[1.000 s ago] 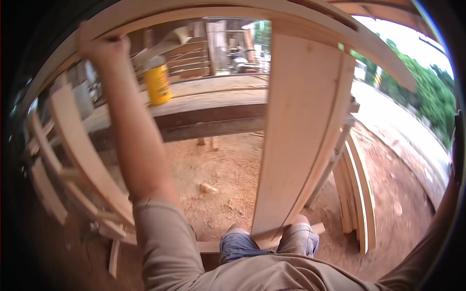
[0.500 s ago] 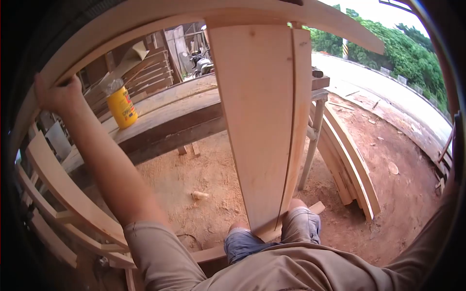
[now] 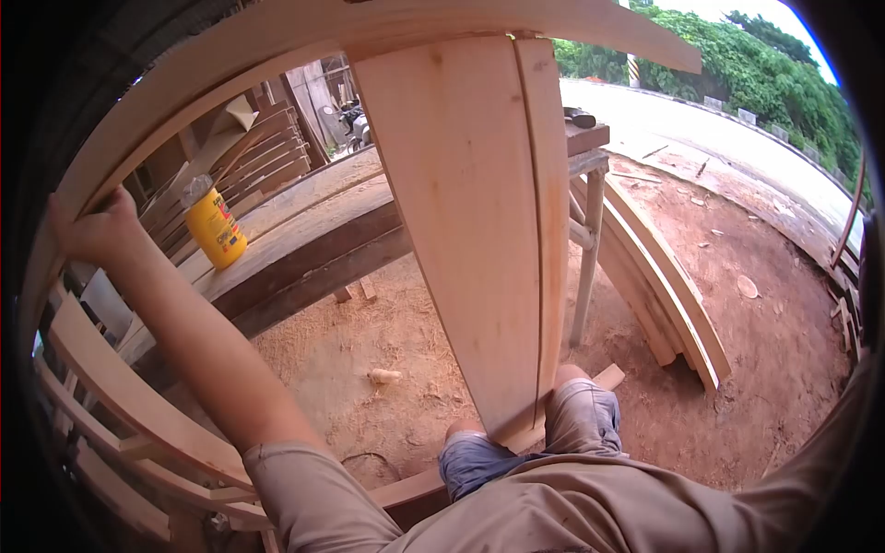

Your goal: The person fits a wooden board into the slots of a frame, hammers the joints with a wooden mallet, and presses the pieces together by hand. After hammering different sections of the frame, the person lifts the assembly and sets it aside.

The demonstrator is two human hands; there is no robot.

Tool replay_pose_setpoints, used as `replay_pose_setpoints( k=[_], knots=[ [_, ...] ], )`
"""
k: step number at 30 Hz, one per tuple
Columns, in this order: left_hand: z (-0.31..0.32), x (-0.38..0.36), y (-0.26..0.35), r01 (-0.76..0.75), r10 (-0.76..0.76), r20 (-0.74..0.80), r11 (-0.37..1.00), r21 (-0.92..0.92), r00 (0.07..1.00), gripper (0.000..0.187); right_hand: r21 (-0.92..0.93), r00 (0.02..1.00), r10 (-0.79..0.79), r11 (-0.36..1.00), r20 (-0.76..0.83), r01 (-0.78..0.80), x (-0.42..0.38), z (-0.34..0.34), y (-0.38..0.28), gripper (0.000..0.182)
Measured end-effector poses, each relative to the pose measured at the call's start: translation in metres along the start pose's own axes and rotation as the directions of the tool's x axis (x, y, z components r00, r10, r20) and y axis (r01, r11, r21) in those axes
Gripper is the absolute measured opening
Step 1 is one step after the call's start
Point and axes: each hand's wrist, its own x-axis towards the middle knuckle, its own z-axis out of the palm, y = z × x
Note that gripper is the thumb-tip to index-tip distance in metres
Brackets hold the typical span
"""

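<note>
At the upper left, my left hand is closed around a long wooden beam that bends across the top of the view. A wide pale wooden panel meets that beam and runs down toward my knees. Beside the panel's right edge is a narrower strip, with a dark groove between the two. The panel's lower end rests near a wooden crosspiece between my legs. Only my right sleeve shows at the right edge; my right hand is out of view.
A yellow bottle with a clear top stands on a wooden bench behind my left arm. Curved wooden pieces are at the lower left. More curved planks lean by a bench leg. Sawdust and scraps cover the ground.
The view has shifted slightly, so the panel and beam appear farther left and the yellow bottle lower. My left hand stays closed on the beam.
</note>
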Motion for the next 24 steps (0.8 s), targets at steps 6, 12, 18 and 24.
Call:
replay_pose_setpoints(
  k=[6, 12, 18, 24],
  knots=[
    [-0.007, 0.009, -0.003, 0.097, -0.094, 0.05, 0.993, -0.066, 0.994, 0.043, 0.053, 1.0, -0.007, 0.999, -0.005, 0.007, 0.004, 0.007, 0.013, 0.064],
    [-0.02, 0.016, -0.006, 0.087, -0.094, 0.133, 0.995, 0.058, 0.987, 0.044, 0.538, 0.96, 0.195, 0.841, -0.2, -0.059, 0.028, 0.102, 0.022, 0.077],
    [-0.05, 0.089, -0.034, 0.145, -0.253, 0.403, 0.949, 0.278, 0.88, 0.049, 0.996, 0.916, 0.392, -0.006, -0.083, 0.093, -0.053, 0.217, -0.046, 0.072],
    [-0.064, 0.092, -0.038, -0.18, -0.264, 0.665, 0.835, 0.52, 0.699, 0.041, 0.889, 0.851, 0.436, -0.452, 0.294, -0.075, -0.129, 0.272, -0.091, 0.037]
  ],
)
